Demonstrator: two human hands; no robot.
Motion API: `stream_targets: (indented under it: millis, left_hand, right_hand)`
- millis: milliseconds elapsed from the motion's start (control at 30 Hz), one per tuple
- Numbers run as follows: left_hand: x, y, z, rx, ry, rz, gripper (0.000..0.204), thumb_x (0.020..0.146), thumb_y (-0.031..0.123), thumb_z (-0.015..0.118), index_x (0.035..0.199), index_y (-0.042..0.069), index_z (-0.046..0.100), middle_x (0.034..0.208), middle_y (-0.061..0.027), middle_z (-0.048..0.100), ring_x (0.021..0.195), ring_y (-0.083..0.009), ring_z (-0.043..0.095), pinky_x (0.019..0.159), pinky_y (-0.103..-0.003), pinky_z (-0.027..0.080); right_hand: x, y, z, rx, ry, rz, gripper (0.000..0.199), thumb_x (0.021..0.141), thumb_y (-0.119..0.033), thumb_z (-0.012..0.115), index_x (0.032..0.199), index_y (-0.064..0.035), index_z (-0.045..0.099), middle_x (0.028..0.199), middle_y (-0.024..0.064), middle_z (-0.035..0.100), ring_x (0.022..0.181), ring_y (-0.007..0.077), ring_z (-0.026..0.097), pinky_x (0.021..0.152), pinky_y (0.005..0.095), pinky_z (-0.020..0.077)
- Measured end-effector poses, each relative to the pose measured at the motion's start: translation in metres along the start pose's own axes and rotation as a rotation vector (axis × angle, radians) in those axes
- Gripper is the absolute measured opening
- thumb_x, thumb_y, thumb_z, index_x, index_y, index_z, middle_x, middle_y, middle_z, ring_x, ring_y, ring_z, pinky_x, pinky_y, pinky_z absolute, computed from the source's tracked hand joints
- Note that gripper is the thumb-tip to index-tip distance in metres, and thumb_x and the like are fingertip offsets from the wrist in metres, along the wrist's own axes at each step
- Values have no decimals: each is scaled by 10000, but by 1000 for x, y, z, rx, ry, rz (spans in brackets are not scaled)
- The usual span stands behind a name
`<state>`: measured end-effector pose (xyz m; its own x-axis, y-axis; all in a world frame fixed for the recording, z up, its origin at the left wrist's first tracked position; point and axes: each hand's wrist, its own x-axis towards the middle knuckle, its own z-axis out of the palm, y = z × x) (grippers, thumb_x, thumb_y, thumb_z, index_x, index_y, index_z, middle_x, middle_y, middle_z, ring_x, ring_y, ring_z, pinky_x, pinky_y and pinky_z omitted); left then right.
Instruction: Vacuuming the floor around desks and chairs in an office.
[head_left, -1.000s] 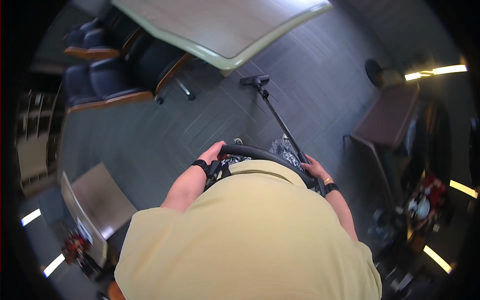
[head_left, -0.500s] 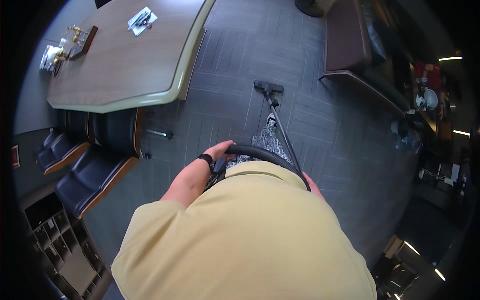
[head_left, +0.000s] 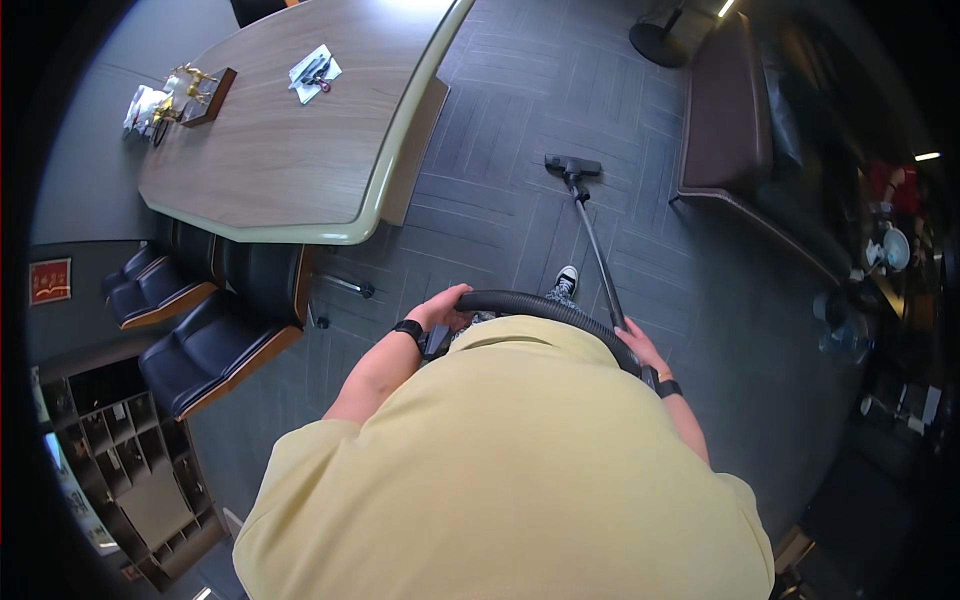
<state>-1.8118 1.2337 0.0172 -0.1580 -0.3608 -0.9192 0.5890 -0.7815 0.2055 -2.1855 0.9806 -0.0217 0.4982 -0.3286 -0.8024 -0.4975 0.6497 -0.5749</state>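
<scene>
A vacuum cleaner's black hose point(head_left: 540, 306) curves across in front of my yellow shirt. My left hand point(head_left: 442, 307) grips the hose at its left end. My right hand point(head_left: 640, 345) holds the handle end of the thin metal wand point(head_left: 597, 250). The wand slopes away over the dark grey carpet tiles to the black floor head point(head_left: 572, 166), which rests flat on the floor. One shoe point(head_left: 566, 281) shows just beyond the hose. Both wrists wear black bands.
A long wooden table point(head_left: 300, 140) with a pale edge stands at the upper left, carrying papers and small objects. Black chairs point(head_left: 215, 335) sit by its near end. A dark sofa point(head_left: 725, 120) lies at the right, shelves point(head_left: 130, 470) at the lower left.
My view has swung round: the table moved from top centre to the upper left, and the chairs to the left. The wand and floor head stay ahead of me, both hands still holding.
</scene>
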Motion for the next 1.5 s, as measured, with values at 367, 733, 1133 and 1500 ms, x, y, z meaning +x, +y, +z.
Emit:
stream_targets:
  millis: [367,733,1133,1500]
  left_hand:
    - [20,14,-4,-310,228,151,328,764,382,479,895,83,445,721,-80,521,561,-188,553,492,-271,461]
    - [-5,-30,-59,-72,136,92,374,761,442,506,819,74,522,672,-90,575,584,-157,556,550,-258,463]
    - [-39,-117,-64,257,-155,116,296,777,452,508,869,184,421,592,2,442,520,-94,519,483,-216,451]
    - [-66,-238,-14,465,-23,184,288,787,430,505,992,236,449,699,41,431,529,-64,493,488,-223,458]
  right_hand:
    - [38,-87,-12,-217,23,56,565,801,-142,583,1302,-149,323,663,32,486,469,137,490,434,274,436]
    - [-38,45,66,-222,171,-38,595,808,-220,590,1318,-106,307,802,44,562,594,122,524,533,260,445]
    - [-193,204,170,244,231,62,521,836,-155,550,1302,-73,332,1083,76,550,888,132,551,749,250,456]
    - [-277,367,171,259,221,38,541,840,-171,552,1319,-123,307,896,31,563,685,109,549,593,255,474]
